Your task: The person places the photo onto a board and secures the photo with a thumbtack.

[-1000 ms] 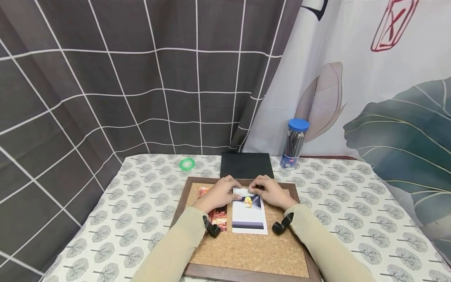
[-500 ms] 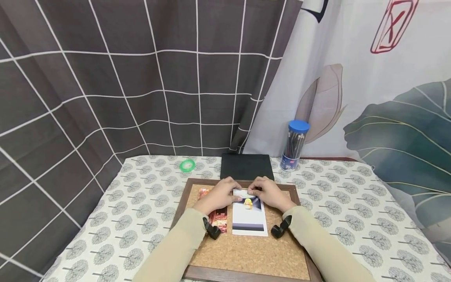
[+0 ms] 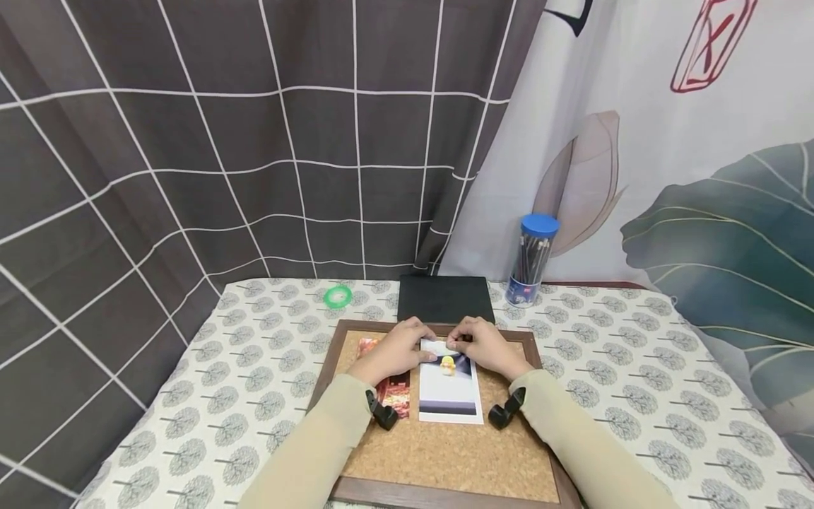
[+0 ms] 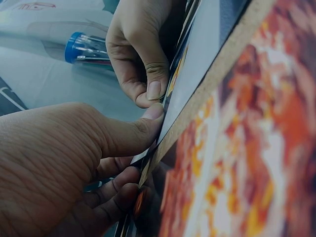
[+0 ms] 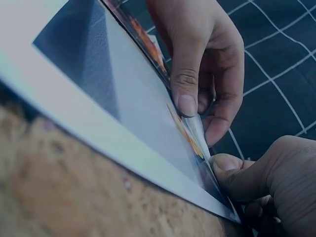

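A photo print (image 3: 450, 392) with a yellow toy-like figure and a white border lies on a cork board (image 3: 445, 452). At its far edge my left hand (image 3: 400, 346) and right hand (image 3: 488, 346) are close together. Between the thumbs, in the right wrist view, runs a narrow translucent strip that looks like clear tape (image 5: 197, 132). Each hand pinches it near one end, thumb against curled fingers. The left thumb also lies by the photo's upper left corner. Under the left wrist, partly covered, is a red and orange picture (image 3: 396, 396); the left wrist view shows it large.
A brown wooden frame (image 3: 445, 498) borders the board. Behind it lies a black flat rectangle (image 3: 445, 298). A green tape roll (image 3: 338, 297) is at the back left, and a clear jar with a blue lid (image 3: 531, 261) holding dark sticks stands at the back right. Curtains hang behind.
The right hand shifts very slightly at the photo's far edge. Otherwise the hands, photo and board stay in place.
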`<state>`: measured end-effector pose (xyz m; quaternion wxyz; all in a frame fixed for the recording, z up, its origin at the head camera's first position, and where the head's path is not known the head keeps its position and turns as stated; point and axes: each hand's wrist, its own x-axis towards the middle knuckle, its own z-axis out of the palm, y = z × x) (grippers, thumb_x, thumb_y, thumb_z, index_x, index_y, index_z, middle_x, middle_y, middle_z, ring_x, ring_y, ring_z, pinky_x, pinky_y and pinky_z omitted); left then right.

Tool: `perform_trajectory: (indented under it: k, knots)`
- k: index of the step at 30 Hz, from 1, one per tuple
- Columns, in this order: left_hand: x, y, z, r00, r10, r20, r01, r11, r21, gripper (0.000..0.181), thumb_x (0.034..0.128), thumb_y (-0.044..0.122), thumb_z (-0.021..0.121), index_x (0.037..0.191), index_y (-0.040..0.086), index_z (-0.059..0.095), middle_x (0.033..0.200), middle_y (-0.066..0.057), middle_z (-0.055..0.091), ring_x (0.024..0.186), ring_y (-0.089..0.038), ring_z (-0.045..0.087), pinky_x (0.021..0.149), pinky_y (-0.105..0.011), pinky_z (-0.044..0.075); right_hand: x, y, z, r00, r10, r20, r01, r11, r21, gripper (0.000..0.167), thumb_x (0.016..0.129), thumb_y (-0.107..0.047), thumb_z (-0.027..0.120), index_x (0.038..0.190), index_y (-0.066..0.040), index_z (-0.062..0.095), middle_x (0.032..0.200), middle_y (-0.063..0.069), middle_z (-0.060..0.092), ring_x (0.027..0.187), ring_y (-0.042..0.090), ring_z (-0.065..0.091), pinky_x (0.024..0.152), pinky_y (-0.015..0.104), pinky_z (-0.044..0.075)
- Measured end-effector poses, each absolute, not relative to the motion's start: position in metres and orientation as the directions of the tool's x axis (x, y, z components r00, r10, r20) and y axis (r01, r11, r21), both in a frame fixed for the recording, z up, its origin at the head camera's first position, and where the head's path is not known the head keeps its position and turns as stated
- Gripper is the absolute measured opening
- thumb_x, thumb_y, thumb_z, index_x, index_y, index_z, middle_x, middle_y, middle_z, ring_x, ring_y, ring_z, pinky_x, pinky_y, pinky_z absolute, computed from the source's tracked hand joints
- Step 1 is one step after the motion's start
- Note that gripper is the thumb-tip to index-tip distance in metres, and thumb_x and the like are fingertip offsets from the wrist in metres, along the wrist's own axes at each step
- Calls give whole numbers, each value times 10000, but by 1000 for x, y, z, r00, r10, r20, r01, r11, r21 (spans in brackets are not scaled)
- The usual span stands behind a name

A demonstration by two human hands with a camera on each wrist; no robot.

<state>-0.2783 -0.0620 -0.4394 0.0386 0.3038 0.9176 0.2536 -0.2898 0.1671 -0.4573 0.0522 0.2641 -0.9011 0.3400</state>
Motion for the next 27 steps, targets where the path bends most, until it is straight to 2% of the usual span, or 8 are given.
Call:
perform_trajectory:
  k: [9,13,19,22,27]
  knots:
    - [-281,-63,-442,-813,575,92,539,682,495,305,956,284,710,1217,128,688,1146,-14,577,1095,-186,543,973,-350,462,-289,161,-450,-899,-389,203,-426,660,-619,92,888,-117,762,812,-168,756,799,-57,605,736,136,512,677,314,432]
    - [-282,-62,-441,-811,577,91,542,684,488,309,956,291,710,1217,126,689,1143,-9,575,1101,-182,539,980,-346,460,-290,163,-451,-886,-406,223,-452,649,-612,87,891,-128,765,822,-181,756,787,-73,590,742,134,498,686,313,417]
    - [-283,-61,-438,-810,578,95,548,689,475,306,952,294,715,1206,125,691,1132,-2,567,1102,-179,533,982,-347,458,-295,169,-459,-825,-473,309,-560,605,-566,74,915,-157,748,874,-217,735,799,-104,558,784,132,483,702,311,413]
    - [-283,-61,-440,-809,580,94,549,691,470,305,952,299,715,1206,132,691,1125,9,566,1094,-172,534,975,-340,461,-295,171,-462,-813,-490,314,-575,597,-559,72,928,-174,734,895,-236,720,818,-120,553,804,125,485,716,308,419]
    - [-283,-62,-440,-805,584,104,559,688,463,307,948,298,719,1201,126,693,1124,6,567,1091,-174,537,975,-340,461,-295,170,-462,-810,-495,314,-579,589,-564,43,937,-220,731,911,-194,710,836,-115,556,814,134,481,719,315,416]
